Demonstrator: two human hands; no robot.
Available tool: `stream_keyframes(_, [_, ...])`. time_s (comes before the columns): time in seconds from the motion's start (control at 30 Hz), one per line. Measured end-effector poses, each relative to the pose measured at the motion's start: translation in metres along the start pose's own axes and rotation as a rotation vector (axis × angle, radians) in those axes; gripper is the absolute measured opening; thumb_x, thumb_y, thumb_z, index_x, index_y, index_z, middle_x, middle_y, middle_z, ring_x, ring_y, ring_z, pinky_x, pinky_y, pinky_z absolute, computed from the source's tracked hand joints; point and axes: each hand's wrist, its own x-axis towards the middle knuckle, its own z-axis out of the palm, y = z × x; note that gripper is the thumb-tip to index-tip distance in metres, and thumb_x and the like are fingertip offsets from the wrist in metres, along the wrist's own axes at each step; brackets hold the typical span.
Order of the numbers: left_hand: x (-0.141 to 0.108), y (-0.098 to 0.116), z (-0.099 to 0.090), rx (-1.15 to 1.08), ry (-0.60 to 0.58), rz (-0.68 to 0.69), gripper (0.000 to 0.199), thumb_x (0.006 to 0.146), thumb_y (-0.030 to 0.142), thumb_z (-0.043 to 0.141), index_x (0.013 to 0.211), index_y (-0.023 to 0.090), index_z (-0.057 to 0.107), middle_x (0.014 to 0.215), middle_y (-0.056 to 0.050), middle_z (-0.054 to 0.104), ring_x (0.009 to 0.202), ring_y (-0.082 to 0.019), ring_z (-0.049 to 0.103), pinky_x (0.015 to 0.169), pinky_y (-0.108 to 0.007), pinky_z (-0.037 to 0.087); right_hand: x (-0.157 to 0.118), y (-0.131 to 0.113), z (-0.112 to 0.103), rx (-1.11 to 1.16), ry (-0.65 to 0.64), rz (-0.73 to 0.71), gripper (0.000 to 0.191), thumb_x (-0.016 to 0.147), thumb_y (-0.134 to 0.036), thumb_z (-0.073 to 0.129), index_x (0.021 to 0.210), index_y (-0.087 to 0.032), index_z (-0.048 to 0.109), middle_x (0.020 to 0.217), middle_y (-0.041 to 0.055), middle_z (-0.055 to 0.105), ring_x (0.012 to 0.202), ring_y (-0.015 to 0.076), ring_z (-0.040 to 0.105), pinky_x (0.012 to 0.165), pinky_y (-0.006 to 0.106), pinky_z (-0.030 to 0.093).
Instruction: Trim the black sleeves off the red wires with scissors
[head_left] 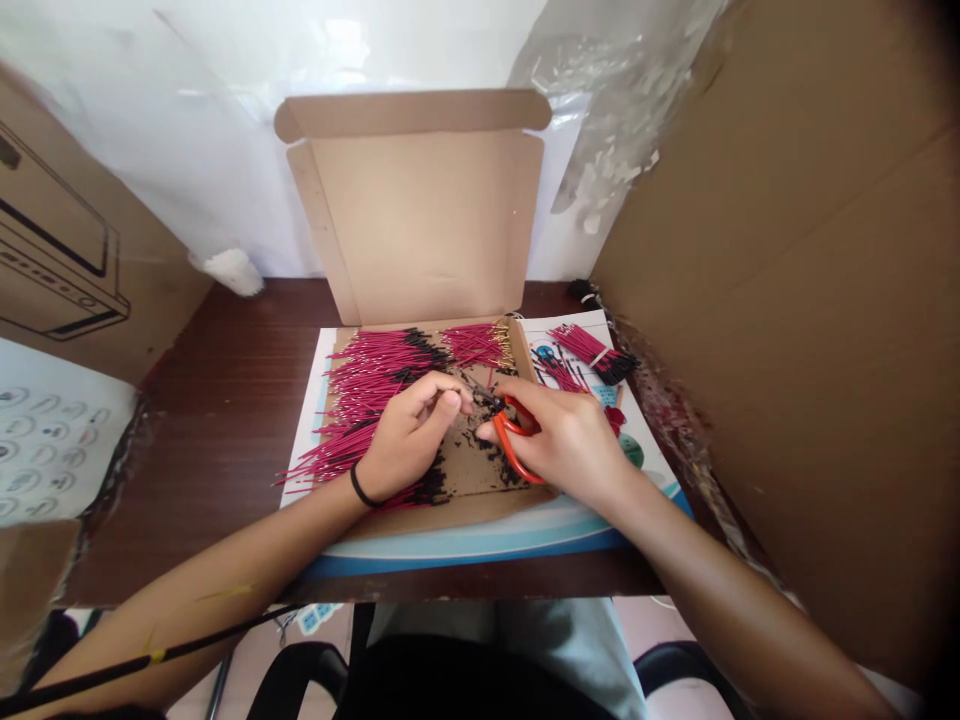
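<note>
Left hand: fingertips pinched together at the scissor blades, over the opened cardboard box; whatever sits between them is too small to identify. Right hand: closed around the orange handles of the scissors, blades directed at the left fingertips. Red wires with black ends lie in rows along the box's left side, black scraps beside them. A banded wire bundle lies on the printed sheet, right of the box, on the desk.
</note>
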Motion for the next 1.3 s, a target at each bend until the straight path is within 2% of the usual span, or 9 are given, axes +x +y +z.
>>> stream_keyframes(0.13, [0.000,0.000,0.000,0.120,0.043,0.043,0.025,0.089,0.040,0.055,0.084,0.017,0.065,0.075,-0.004,0.067,0.069,-0.014,0.059,0.066,-0.025,0.044,-0.002,0.000,0.000,-0.017,-0.016,0.001,0.035,0.085,-0.050,0.062,0.096,-0.017,0.069,0.073,0.0039,0.072,0.055,0.0121,0.060,0.053,0.022,0.042])
stream_keyframes(0.43, [-0.001,-0.003,-0.001,0.248,0.028,0.096,0.017,0.087,0.027,0.057,0.082,0.017,0.069,0.078,-0.004,0.070,0.069,-0.014,0.061,0.065,-0.024,0.045,-0.005,0.000,0.003,-0.115,-0.017,-0.038,0.037,0.085,-0.051,0.060,0.096,-0.017,0.070,0.073,0.0038,0.073,0.060,0.0142,0.065,0.058,0.024,0.043])
stream_keyframes(0.57, [0.000,-0.003,-0.002,0.292,0.034,0.104,0.017,0.086,0.027,0.058,0.079,0.018,0.070,0.075,-0.004,0.070,0.067,-0.015,0.060,0.063,-0.025,0.044,-0.003,0.001,0.003,-0.144,-0.029,-0.053,0.034,0.086,-0.049,0.060,0.095,-0.017,0.069,0.074,0.0038,0.073,0.064,0.0152,0.067,0.059,0.024,0.043])
stream_keyframes(0.73, [0.000,-0.005,-0.002,0.284,0.010,0.080,0.016,0.086,0.026,0.058,0.080,0.018,0.071,0.077,-0.004,0.072,0.072,-0.016,0.064,0.068,-0.025,0.047,-0.003,0.002,0.002,-0.200,-0.033,-0.096,0.034,0.086,-0.049,0.060,0.097,-0.018,0.069,0.078,0.0042,0.074,0.069,0.0167,0.069,0.058,0.025,0.042])
stream_keyframes(0.97, [0.000,-0.005,-0.002,0.332,-0.006,0.134,0.018,0.088,0.024,0.054,0.084,0.018,0.071,0.081,-0.004,0.073,0.074,-0.015,0.064,0.071,-0.024,0.047,-0.003,0.000,0.000,-0.212,-0.009,-0.119,0.035,0.087,-0.050,0.059,0.095,-0.018,0.069,0.078,0.0027,0.074,0.071,0.0161,0.069,0.058,0.025,0.040])
stream_keyframes(1.13, [-0.001,-0.009,-0.002,0.259,0.020,0.126,0.017,0.087,0.027,0.058,0.084,0.018,0.071,0.080,-0.004,0.072,0.074,-0.015,0.064,0.070,-0.025,0.048,-0.003,-0.001,0.000,-0.303,0.002,-0.147,0.034,0.087,-0.049,0.058,0.094,-0.017,0.068,0.073,0.0023,0.072,0.067,0.0159,0.067,0.055,0.026,0.036])
stream_keyframes(1.3, [-0.002,-0.010,-0.003,0.236,0.008,0.152,0.017,0.088,0.027,0.058,0.084,0.018,0.072,0.079,-0.004,0.071,0.074,-0.014,0.062,0.070,-0.024,0.047,-0.003,0.000,0.002,-0.302,-0.009,-0.165,0.034,0.087,-0.050,0.059,0.093,-0.017,0.067,0.071,0.0015,0.071,0.066,0.0156,0.066,0.055,0.027,0.035])
